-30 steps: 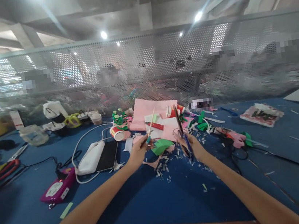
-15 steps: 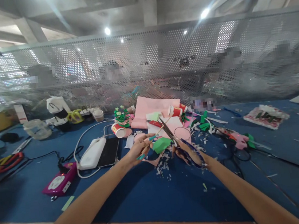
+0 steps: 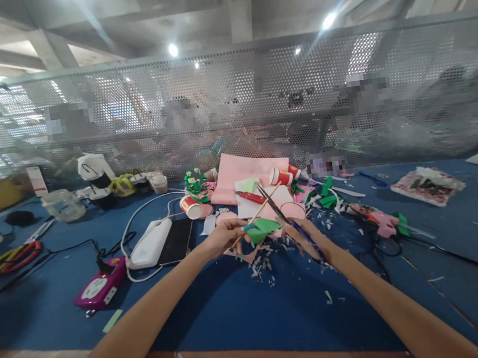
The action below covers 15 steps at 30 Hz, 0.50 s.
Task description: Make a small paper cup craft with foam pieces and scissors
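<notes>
My left hand point(image 3: 221, 237) is closed on a thin wooden stick point(image 3: 257, 210) that slants up to the right, with a teal bit on it near my fingers. My right hand point(image 3: 306, 237) grips blue-handled scissors point(image 3: 282, 213), blades pointing up and left, their tips close to the stick. A green paper piece point(image 3: 262, 228) lies between my hands, among paper scraps on the blue table point(image 3: 247, 307).
Pink sheets point(image 3: 247, 173), red paper cups point(image 3: 191, 207), a white power bank point(image 3: 149, 243), a dark phone point(image 3: 178, 240) and a magenta device point(image 3: 99, 283) lie beyond and left. Cables and a glue gun point(image 3: 376, 221) sit right. A perforated metal screen point(image 3: 230, 109) backs the table.
The stick has tilted from nearly upright to slanting right. The scissors have swung from upright to leaning left, towards the stick. Both hands have stayed over the scraps.
</notes>
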Tool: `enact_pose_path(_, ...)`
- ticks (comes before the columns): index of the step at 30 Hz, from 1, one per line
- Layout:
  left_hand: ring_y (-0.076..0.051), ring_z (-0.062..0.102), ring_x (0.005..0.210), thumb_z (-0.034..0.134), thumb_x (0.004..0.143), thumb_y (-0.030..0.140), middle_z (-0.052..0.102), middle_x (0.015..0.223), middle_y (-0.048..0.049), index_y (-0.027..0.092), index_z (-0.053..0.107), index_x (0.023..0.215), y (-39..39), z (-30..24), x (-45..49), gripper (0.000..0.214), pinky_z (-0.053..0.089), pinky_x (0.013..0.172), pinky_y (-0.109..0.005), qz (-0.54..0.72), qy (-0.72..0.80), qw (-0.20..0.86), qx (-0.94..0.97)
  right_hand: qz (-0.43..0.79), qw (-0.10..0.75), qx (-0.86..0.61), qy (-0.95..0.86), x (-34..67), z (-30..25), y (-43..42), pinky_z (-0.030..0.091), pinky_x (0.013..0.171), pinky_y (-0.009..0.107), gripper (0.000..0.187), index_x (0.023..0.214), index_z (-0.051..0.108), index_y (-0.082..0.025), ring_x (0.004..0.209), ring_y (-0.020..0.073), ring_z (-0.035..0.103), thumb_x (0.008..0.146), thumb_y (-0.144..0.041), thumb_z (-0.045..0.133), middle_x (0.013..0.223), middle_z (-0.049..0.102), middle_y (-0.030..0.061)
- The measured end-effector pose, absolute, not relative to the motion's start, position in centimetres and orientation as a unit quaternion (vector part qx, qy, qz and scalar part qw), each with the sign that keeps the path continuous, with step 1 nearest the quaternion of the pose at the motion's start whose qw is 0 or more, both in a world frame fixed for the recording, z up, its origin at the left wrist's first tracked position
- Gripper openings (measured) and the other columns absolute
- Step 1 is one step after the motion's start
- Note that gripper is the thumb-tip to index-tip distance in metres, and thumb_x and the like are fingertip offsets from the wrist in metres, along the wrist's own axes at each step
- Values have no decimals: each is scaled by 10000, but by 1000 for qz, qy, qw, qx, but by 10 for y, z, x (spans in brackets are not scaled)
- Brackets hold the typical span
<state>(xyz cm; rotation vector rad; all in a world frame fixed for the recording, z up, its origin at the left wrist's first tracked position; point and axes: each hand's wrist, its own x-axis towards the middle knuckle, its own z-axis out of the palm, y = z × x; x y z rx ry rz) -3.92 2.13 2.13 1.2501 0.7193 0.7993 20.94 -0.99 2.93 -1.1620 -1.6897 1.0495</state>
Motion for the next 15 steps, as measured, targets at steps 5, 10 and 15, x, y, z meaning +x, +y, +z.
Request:
enact_pose_path(5, -140, 626, 448, 741, 656, 359, 692, 619, -39, 155, 654, 847, 30, 23, -44, 293, 471, 426, -209, 352, 348, 611, 618, 213, 374, -486, -761, 213, 42, -3, 411, 604, 311, 352, 625, 517, -224, 601, 201, 525, 792, -534, 542, 606, 538, 33)
enact_pose_path(10, -180, 672, 613, 787, 578, 241, 716, 680, -80, 123, 676, 751, 60, 41, -49, 237, 530, 586, -268, 390, 351, 557, 644, 17, 224, -522, -823, 203, 78, 23, 426, 627, 308, 431, 709, 598, -183, 703, 247, 616, 850, -550, 423, 728, 646, 98)
enact_pose_path(15, -181, 665, 640, 747, 589, 206, 705, 689, -77, 100, 665, 703, 100, 51, -59, 176, 534, 660, -305, 435, 368, 485, 663, -103, 164, -571, -797, 166, 115, 51, 450, 731, 315, 504, 993, 645, -129, 941, 285, 634, 873, -546, 390, 1021, 679, 163)
